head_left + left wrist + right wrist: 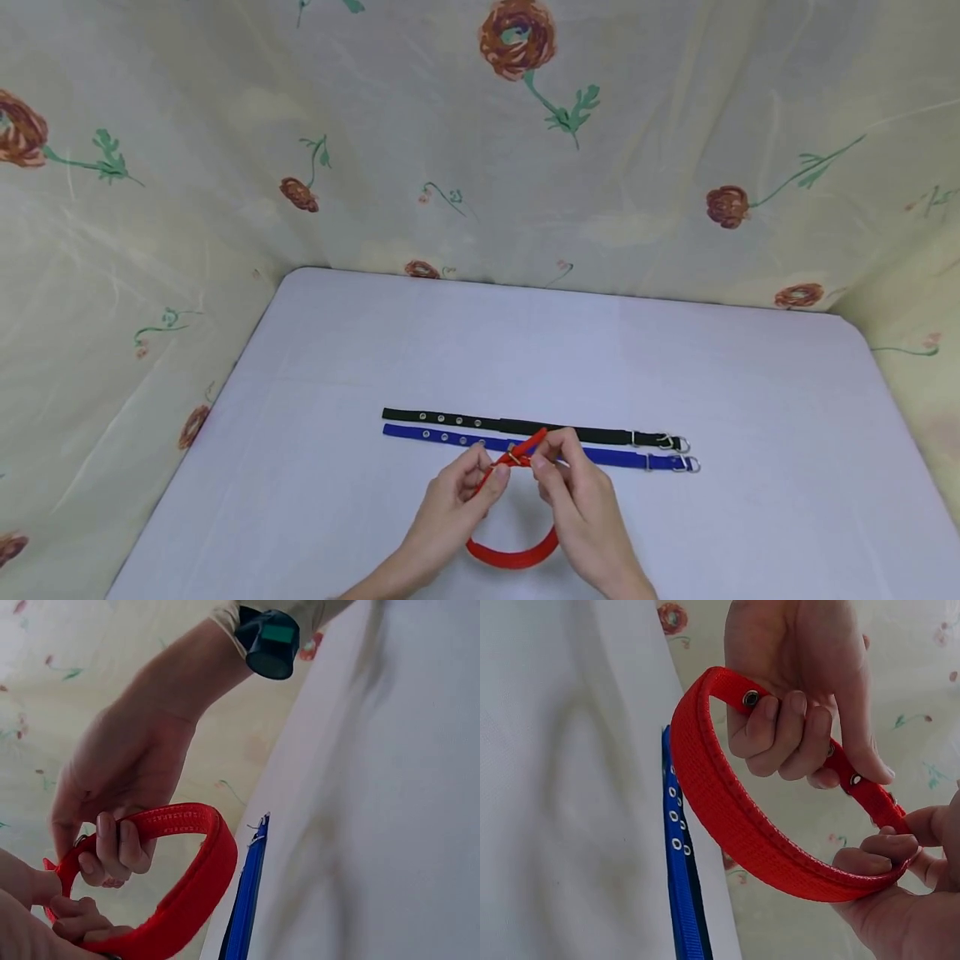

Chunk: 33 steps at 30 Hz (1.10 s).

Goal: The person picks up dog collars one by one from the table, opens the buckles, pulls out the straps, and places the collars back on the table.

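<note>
A red pet collar (516,559) is bent into a loop, held up off the table between both hands. My left hand (453,500) pinches the strap on the left of its metal buckle (513,455). On the buckle's other side, my right hand (588,508) grips the collar with thumb and fingers. One strap end sticks up past the buckle in the head view. Metal eyelets (856,779) show along the strap by the left hand in the right wrist view. Fingers hide part of the buckle.
Beyond the hands, a black collar (570,431) and a blue collar (615,457) lie straight and side by side on the white table (300,467), buckles to the right. Floral cloth (630,150) hangs behind the table and at its sides.
</note>
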Tool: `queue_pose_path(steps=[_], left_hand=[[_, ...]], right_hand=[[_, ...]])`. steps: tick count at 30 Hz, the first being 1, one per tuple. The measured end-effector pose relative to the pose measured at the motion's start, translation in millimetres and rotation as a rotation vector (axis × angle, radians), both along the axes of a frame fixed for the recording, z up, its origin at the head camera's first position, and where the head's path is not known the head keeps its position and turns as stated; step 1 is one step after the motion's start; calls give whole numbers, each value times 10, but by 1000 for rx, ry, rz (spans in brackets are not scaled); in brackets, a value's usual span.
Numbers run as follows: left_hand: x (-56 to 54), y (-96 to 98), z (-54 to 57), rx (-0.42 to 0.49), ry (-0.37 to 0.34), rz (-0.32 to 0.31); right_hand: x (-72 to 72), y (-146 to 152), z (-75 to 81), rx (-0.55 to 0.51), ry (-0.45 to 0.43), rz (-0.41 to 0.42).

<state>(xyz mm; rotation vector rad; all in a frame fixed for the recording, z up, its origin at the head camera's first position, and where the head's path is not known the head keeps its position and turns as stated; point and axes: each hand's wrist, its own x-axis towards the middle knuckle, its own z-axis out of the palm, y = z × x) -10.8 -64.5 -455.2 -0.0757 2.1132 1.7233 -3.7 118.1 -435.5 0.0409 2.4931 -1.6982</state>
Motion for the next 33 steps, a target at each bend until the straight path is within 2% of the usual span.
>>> queue_pose_path(steps=[5,12,16,24,29,33], left_hand=[[-8,27,8,-4,-6,52],[13,27,11,74,-1,74],[14,28,22,74,-8,82],[-9,3,3,89,-92,157],[-8,17,-13,81,-99,140],[2,33,-24,59,-70,130]], right_hand=[[13,-21,-19,1,24,-8],[8,5,-22,-5,61,-11],[7,5,-12,-14,55,-19],[18,0,-7,-45,56,-39],[23,5,-10,-49,51,-35],[22,12,-10,-39,44,-31]])
